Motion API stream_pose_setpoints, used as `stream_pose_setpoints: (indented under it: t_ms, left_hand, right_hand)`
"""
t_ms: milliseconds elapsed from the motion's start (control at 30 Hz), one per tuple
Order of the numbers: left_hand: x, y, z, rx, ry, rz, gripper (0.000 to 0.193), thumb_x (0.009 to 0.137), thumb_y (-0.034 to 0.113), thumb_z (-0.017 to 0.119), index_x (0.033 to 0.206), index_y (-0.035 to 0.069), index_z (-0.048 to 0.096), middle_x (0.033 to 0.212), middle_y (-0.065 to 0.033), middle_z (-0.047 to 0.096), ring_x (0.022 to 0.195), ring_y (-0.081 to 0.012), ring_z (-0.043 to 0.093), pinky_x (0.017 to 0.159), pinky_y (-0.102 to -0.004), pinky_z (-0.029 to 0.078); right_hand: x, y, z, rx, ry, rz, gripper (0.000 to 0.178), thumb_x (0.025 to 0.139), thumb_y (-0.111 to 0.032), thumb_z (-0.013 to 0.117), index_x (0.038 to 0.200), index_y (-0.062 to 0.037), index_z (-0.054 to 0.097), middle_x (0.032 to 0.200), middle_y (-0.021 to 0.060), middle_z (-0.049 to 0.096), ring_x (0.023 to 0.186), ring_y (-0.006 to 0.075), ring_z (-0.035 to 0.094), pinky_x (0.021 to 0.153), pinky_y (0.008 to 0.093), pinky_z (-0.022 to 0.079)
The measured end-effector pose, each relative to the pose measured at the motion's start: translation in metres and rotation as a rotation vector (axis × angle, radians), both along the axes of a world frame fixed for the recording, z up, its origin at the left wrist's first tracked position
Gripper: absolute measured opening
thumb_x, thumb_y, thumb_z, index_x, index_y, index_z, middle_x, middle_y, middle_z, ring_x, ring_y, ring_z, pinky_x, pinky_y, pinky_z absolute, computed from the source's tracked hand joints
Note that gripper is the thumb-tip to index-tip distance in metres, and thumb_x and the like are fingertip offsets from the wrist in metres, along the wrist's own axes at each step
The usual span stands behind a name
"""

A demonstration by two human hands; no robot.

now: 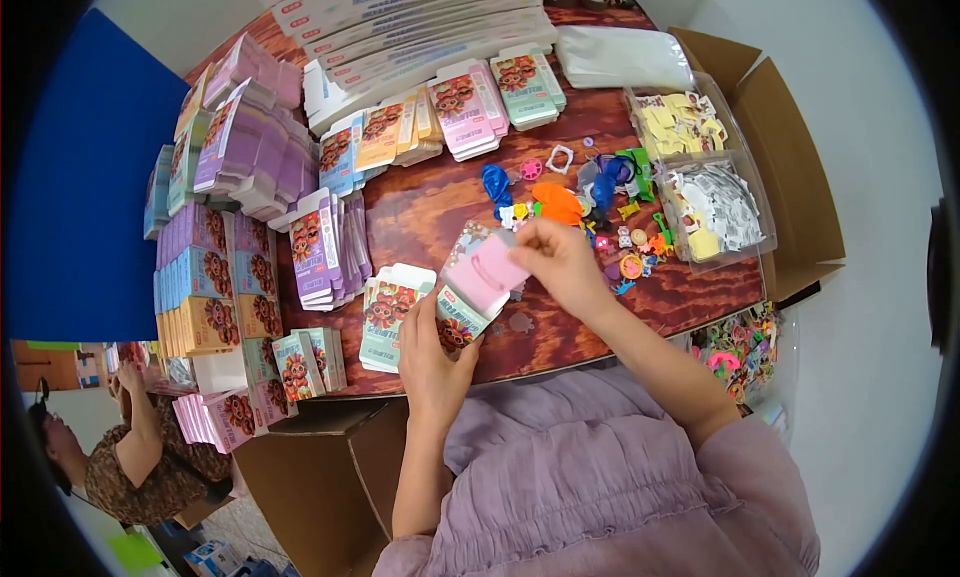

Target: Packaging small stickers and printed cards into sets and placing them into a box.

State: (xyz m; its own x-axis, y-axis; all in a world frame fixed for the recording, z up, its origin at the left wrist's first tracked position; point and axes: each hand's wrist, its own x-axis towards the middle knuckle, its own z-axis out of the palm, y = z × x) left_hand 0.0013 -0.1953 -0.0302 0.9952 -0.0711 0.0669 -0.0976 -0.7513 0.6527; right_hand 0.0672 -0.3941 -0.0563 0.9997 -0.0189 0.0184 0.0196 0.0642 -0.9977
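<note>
Near the table's front edge, my left hand is wrapped round a small pale green printed box. My right hand pinches the corner of a flat pink packet at the upper end of that box. Part of the packet overlaps the box, and I cannot tell how far it is inside. A patterned grey-brown piece shows behind the packet. Beside my left hand lies a stack of flat green boxes. Loose colourful small toys are spread beyond my right hand.
Stacks of flat purple boxes and filled boxes line the left. White cartons stand at the back. Clear trays hold paper pieces on the right, beside an open cardboard box. Another person works at far left.
</note>
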Motion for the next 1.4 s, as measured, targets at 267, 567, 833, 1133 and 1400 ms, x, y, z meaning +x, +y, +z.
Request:
stream_pose_setpoints:
  t_ms: [267,567,833,1133,1400]
  left_hand:
    - [-0.01,-0.001,-0.002,0.044,-0.056,-0.12,0.074,0.07,0.003,0.079,0.137,0.003,0.046,0.129,-0.0204,0.051,0.12,-0.0393,0.05,0.099,-0.0447,0.044]
    - [-0.009,-0.006,-0.001,0.015,-0.129,-0.129,0.075,0.068,-0.004,0.074,0.138,0.003,0.046,0.133,-0.0194,0.049,0.123,-0.0392,0.049,0.099,-0.0441,0.045]
    - [-0.01,-0.006,-0.012,-0.021,-0.131,-0.136,0.075,0.069,-0.005,0.073,0.139,0.003,0.045,0.133,-0.0207,0.048,0.123,-0.0398,0.049,0.1,-0.0448,0.045]
    - [-0.004,0.002,-0.007,0.024,-0.064,-0.084,0.077,0.071,-0.003,0.073,0.141,0.003,0.042,0.133,-0.021,0.048,0.122,-0.0405,0.05,0.099,-0.0441,0.045]
    - [-0.002,0.01,-0.008,-0.027,-0.109,-0.052,0.075,0.072,0.002,0.077,0.139,0.001,0.043,0.131,-0.0221,0.05,0.119,-0.0402,0.051,0.098,-0.0455,0.045]
  right_hand:
    - [-0.016,-0.017,0.023,-0.38,0.063,0.232,0.015,0.082,-0.005,0.073,0.085,-0.0028,0.059,0.095,0.0064,0.062,0.084,0.0142,0.059,0.071,0.0296,0.047]
    - [-0.033,0.008,0.017,-0.411,-0.162,0.175,0.014,0.078,-0.008,0.073,0.079,-0.0047,0.059,0.129,0.0115,0.058,0.125,0.0319,0.047,0.102,0.0424,0.038]
    - [-0.031,0.011,0.021,-0.666,-0.29,0.391,0.009,0.084,-0.012,0.065,0.087,-0.0045,0.069,0.136,0.0154,0.055,0.134,0.0373,0.04,0.108,0.0509,0.033]
    - [0.015,-0.045,0.004,-1.193,-0.4,-0.294,0.025,0.077,-0.008,0.072,0.099,-0.0036,0.062,0.111,0.0131,0.063,0.108,0.0341,0.054,0.093,0.0431,0.043]
    - [0.025,-0.127,0.037,-0.307,0.316,-0.342,0.006,0.09,-0.008,0.061,0.09,-0.0019,0.059,0.096,0.0098,0.067,0.083,0.0137,0.063,0.076,0.03,0.05]
